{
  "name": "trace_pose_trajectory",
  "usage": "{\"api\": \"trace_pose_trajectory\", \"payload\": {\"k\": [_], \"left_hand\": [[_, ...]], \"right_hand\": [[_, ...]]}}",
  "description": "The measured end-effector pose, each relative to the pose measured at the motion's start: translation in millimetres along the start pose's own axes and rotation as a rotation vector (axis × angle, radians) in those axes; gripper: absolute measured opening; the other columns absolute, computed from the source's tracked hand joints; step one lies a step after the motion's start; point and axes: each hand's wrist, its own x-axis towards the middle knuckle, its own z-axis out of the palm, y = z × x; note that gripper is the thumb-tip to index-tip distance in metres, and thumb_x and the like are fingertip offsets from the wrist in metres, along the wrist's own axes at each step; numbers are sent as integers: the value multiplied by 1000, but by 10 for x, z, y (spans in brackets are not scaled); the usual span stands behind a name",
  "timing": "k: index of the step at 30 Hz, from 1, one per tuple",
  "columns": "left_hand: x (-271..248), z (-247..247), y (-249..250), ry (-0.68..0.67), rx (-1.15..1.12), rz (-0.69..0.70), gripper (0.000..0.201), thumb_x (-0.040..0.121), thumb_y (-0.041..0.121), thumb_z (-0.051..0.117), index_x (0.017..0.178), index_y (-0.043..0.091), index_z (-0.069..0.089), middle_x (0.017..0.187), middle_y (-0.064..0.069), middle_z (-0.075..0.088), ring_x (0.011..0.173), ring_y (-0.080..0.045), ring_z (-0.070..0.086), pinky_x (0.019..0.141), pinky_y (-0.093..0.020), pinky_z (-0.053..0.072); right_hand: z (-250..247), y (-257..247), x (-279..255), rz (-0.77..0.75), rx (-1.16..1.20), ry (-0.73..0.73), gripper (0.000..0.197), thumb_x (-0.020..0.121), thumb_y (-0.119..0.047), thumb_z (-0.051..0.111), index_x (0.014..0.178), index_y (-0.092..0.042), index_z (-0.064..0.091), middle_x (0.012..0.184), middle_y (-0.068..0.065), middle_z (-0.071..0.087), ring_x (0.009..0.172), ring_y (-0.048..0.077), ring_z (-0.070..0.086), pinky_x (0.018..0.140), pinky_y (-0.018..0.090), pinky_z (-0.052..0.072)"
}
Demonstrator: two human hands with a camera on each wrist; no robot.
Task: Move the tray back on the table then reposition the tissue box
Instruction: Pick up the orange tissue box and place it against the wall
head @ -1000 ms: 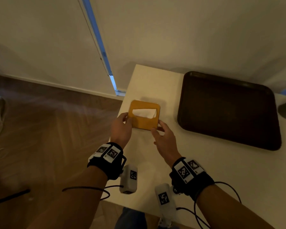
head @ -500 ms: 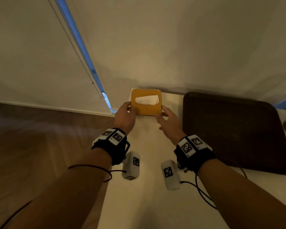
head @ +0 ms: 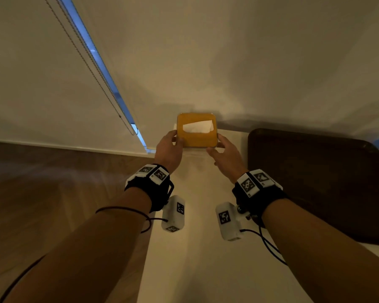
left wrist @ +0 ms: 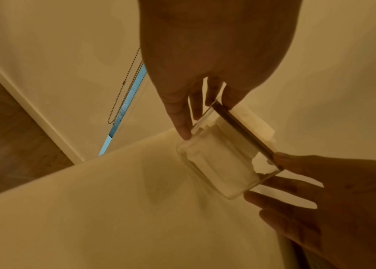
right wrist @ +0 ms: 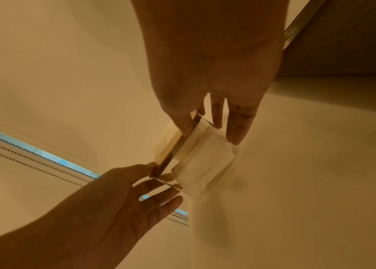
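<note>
Now the box (head: 196, 130) sits between both hands at the table's (head: 197, 248) far corner. Left hand (head: 168, 150) and right hand (head: 227, 158) each pinch one side of it, thumb on the lid edge. Just right of the right hand lies the tray (head: 319, 184).

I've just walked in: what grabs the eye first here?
The tissue box with its orange lid, held at the table's far left corner between the left hand and the right hand. To its right lies a dark tray on the table.
</note>
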Motion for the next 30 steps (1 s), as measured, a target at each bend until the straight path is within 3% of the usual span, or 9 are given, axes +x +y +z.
{"api": "trace_pose_trajectory", "payload": {"k": [7, 10, 13, 15, 18, 20, 27, 30], "left_hand": [[49, 35, -19, -15, 35, 26, 44, 96, 27, 46, 137, 12, 48, 134, -16, 57, 116, -35, 58, 97, -53, 50], [51, 32, -8, -17, 28, 13, 46, 96, 27, 46, 139, 10, 46, 137, -15, 55, 121, -31, 56, 102, -43, 47], [52, 21, -25, 48, -25, -39, 49, 95, 32, 49, 139, 12, 46, 135, -10, 56, 112, -19, 55, 96, -33, 44], [47, 16, -35, 80, -64, -74, 45, 92, 33, 52, 133, 12, 52, 128, -10, 62, 111, -23, 58, 99, -38, 46], [66, -5, -54, 63, -97, -108, 41, 88, 34, 55, 121, 12, 62, 117, -12, 69, 108, -29, 64, 96, -52, 52], [99, -41, -70, 47, -98, -122, 40, 85, 35, 56, 118, 14, 66, 113, -13, 71, 106, -29, 65, 95, -52, 53], [168, -193, -59, 9, -54, -78, 36, 88, 27, 58, 119, 10, 67, 111, -16, 72, 107, -30, 66, 95, -50, 54], [182, -240, -38, -11, -58, -57, 34, 91, 24, 56, 120, 9, 67, 101, -13, 70, 95, -26, 65, 89, -49, 57]], "right_hand": [[-13, 29, 100, 4, -20, -14, 57, 91, -28, 58, 145, -24, 41, 140, 8, 54, 124, 24, 53, 99, 52, 49], [-27, 44, 119, 8, -27, -18, 58, 92, -35, 56, 147, -22, 40, 141, 7, 53, 123, 24, 54, 99, 51, 50], [-39, 40, 153, 59, -5, 46, 59, 92, -44, 51, 146, -20, 41, 140, 6, 54, 119, 27, 57, 99, 52, 49], [-48, 30, 191, 112, 74, 104, 54, 93, -41, 50, 142, -19, 46, 133, 7, 58, 115, 27, 59, 96, 51, 51], [-56, 7, 223, 160, 171, 74, 38, 95, -29, 49, 131, -18, 57, 116, 6, 64, 108, 28, 63, 86, 43, 57], [-56, 9, 226, 164, 190, 57, 33, 95, -27, 49, 125, -20, 61, 109, 4, 65, 107, 28, 63, 84, 43, 58], [18, 20, 198, 187, 259, 52, 33, 95, -26, 52, 127, -17, 59, 108, 5, 62, 108, 25, 63, 83, 39, 58], [58, 18, 190, 198, 290, 57, 35, 95, -25, 53, 129, -17, 58, 104, 2, 61, 108, 24, 62, 79, 36, 58]]}}
